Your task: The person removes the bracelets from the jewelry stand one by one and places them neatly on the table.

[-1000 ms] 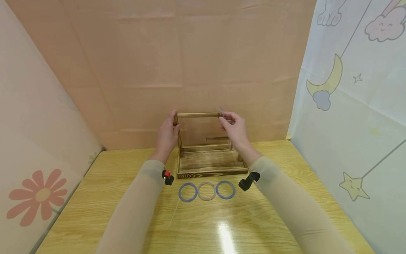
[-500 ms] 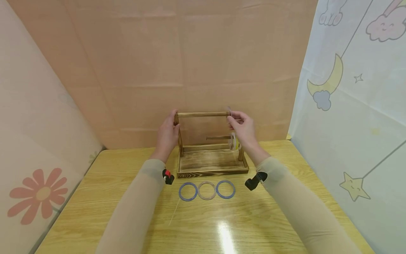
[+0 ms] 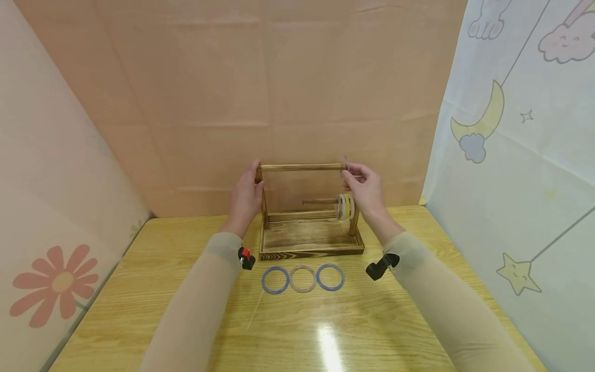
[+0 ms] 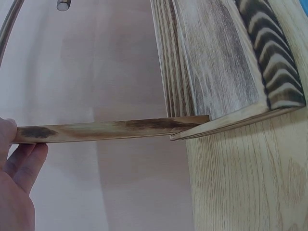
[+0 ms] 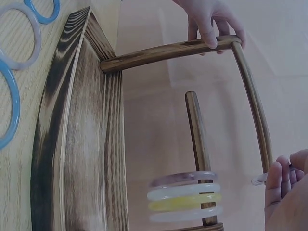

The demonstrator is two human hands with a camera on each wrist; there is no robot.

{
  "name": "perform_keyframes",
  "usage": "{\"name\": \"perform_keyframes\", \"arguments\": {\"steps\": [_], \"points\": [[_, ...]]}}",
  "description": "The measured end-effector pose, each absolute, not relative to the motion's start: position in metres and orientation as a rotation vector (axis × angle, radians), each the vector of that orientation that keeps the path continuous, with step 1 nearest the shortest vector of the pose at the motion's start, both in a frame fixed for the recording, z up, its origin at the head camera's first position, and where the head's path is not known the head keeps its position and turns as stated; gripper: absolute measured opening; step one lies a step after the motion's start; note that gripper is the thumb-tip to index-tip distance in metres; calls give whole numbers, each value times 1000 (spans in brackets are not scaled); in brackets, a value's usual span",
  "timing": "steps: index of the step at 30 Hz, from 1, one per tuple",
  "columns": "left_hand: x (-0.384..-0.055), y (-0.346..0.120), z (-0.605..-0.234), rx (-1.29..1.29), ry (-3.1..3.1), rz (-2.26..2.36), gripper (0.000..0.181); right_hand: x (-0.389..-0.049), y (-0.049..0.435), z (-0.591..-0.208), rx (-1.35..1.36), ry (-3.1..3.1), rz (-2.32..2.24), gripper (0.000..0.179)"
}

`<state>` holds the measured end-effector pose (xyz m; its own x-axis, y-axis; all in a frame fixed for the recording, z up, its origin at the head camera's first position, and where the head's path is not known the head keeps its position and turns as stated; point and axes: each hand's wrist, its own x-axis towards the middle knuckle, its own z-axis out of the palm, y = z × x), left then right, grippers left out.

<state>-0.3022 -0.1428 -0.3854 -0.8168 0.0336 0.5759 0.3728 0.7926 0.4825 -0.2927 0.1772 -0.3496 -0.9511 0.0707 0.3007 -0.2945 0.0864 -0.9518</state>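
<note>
Left hand resting at ten o'clock of rack, fingers gripping post; right hand pointing inward at two o'clock, fingers pinching pale ring

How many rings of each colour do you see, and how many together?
Blue rings: 2
Pinkish-purple rings: 2
Whitish rings: 2
Yellow ring: 1
Held ring, colour unclear: 1
Total: 8

The rack is made of dark-streaked wood. The rings are polished smooth; the desk is finished glossy.
</note>
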Motion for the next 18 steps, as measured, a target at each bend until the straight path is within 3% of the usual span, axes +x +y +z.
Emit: {"name": "perform_keyframes", "arguments": {"steps": [18], "points": [[-301,-143,-387,-317,-2407,-825,62,-285,198,-355,187,-2109,1893,37]]}}
